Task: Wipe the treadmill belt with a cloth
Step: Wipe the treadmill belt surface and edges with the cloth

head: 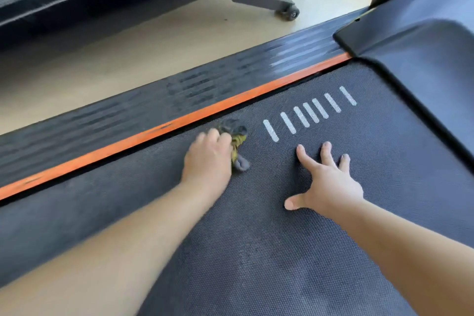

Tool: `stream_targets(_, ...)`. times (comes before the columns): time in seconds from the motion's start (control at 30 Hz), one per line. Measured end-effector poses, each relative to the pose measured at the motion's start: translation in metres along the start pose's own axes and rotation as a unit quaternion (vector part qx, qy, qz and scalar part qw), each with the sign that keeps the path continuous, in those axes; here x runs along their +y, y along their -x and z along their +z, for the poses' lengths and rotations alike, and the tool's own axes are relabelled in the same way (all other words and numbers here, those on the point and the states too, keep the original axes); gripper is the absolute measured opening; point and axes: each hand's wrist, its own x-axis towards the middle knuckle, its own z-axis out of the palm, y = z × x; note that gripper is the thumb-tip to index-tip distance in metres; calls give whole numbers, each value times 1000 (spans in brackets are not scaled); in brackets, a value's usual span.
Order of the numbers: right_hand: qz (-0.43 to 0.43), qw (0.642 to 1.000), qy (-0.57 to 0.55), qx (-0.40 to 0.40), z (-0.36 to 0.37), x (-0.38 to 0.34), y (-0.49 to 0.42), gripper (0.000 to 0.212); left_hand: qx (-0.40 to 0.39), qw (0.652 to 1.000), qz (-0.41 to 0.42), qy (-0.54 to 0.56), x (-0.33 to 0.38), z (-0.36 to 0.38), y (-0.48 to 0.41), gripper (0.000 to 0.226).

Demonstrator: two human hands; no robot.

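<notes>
Grips a crumpled grey-and-yellow cloth (pixel 237 142) in the left hand (pixel 207 159), fingers bent over it, knuckles up. Presses it onto the treadmill belt (pixel 256 251) close to the belt's far edge, just beside the orange strip (pixel 179 120) running along the black side rail (pixel 123 115). Rests the right hand (pixel 325 182) flat on the belt, fingers straight and spread, thumb out to the side, holding nothing, near the cloth but apart from it. Reaches almost to a row of white stripes (pixel 307 113) printed on the belt just beyond the right fingertips, with the dark motor cover (pixel 423 64) further right. Beyond the rail, pale floor (pixel 128 49) and the wheeled foot (pixel 291 14) of another machine.
</notes>
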Motion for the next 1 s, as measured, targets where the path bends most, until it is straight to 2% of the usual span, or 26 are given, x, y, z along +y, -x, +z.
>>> stream_targets(0.03, -6, 1000, -8, 10, 1, 1, 3, 132, 1, 999, 6, 34, 23, 3, 15, 17)
stream_targets(0.1, -38, 999, 1, 31, 5, 4, 13, 121, -73, 988, 131, 45, 57, 2, 48, 10)
stream_targets(0.13, -61, 997, 22, 45, 10, 5, 20, 113, -81, 977, 190, 56, 55, -3, 57, 8)
stream_targets(0.17, -85, 994, 43, 59, 16, 7, 26, 105, -69, 974, 209, 52, 40, -6, 56, 10)
stream_targets(0.2, -104, 991, 55, 66, 20, 8, 31, 100, -67, 981, 174, 43, 25, -11, 48, 11)
stream_targets(0.27, -121, 990, 48, 44, 21, 4, 36, 100, -9, 999, -3, 49, -2, -25, 26, 16)
stream_targets(0.3, -122, 991, 42, 28, 20, -2, 37, 103, 5, 995, -85, 54, -7, -27, 26, 17)
stream_targets(0.33, -121, 992, 36, 18, 20, -8, 36, 107, 19, 991, -121, 55, -2, -28, 33, 17)
stream_targets(0.37, -120, 992, 34, 10, 19, -14, 32, 110, 16, 993, -105, 57, 9, -26, 45, 15)
stream_targets(0.4, -113, 993, 35, 2, 19, -20, 29, 114, -12, 996, -53, 65, 20, -26, 57, 15)
stream_targets(0.47, -88, 995, 45, -14, 17, -30, 26, 117, -74, 984, 141, 82, 23, -28, 80, 16)
stream_targets(0.5, -76, 995, 53, -19, 18, -34, 25, 117, -76, 970, 225, 57, 8, -27, 78, 15)
stream_targets(0.53, -68, 996, 62, -18, 18, -39, 24, 120, -73, 965, 249, 26, -12, -28, 69, 14)
stream_targets(0.57, -62, 995, 76, -9, 17, -44, 24, 126, -70, 977, 201, 11, -29, -29, 57, 13)
stream_targets(0.63, -68, 990, 122, 18, 13, -58, 25, 142, 2, 999, -33, 39, -55, -38, 30, 14)
stream_targets(0.67, -75, 987, 139, 26, 12, -63, 25, 148, 23, 986, -153, 56, -56, -36, 26, 17)
stream_targets(0.7, -81, 986, 146, 26, 10, -67, 24, 153, 31, 977, -203, 54, -46, -32, 26, 16)
stream_targets(0.77, -85, 983, 160, 2, 7, -71, 18, 156, -6, 988, -153, 28, -15, -28, 38, 9)
stream_targets(0.87, -76, 981, 170, -44, -1, -74, 11, 154, -70, 996, 35, 42, -8, -31, 48, 6)
stream_targets(0.9, -74, 981, 172, -50, -3, -75, 9, 154, -93, 993, 70, 37, -17, -33, 38, 5)
stream_targets(0.93, -73, 980, 176, -51, -3, -76, 9, 155, -99, 991, 80, 30, -25, -35, 23, 8)
stream_targets(1.0, -63, 979, 185, -48, -3, -84, 11, 156, -78, 996, 39, 27, -29, -41, -9, 26)
